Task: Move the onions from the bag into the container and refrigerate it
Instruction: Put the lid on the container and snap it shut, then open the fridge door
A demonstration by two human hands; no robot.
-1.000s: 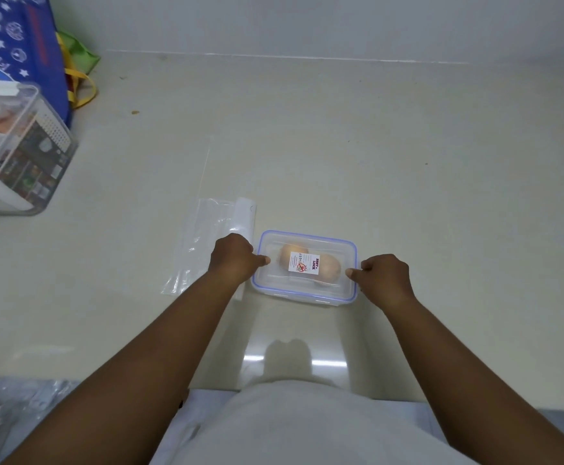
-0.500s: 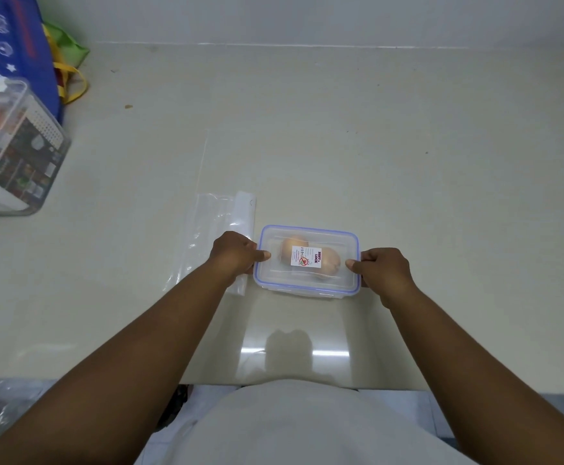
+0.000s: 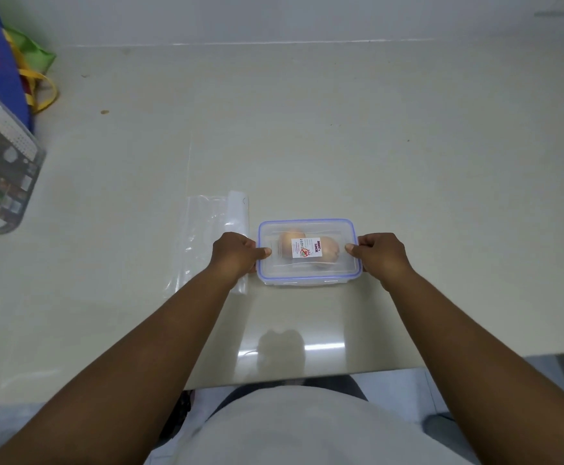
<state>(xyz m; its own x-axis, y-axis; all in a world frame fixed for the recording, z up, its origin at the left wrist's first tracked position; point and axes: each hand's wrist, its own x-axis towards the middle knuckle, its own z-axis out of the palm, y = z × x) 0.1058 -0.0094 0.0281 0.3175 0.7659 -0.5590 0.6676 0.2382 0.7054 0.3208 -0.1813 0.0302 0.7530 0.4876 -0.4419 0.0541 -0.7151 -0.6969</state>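
On the counter (image 3: 307,129), near its front edge | container (image 3: 309,278) lidded, two onions (image 3: 327,251) inside, long axis left-to-right | left hand (image 3: 237,251) grasps left end, right hand (image 3: 379,253) grasps right end, thumbs on lid | empty bag (image 3: 207,229) lies flat just left | equidistant, two-handed lift next, likely

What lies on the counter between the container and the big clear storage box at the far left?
In the head view, only the empty clear plastic bag lies flat between the container and the storage box; otherwise the counter is bare.
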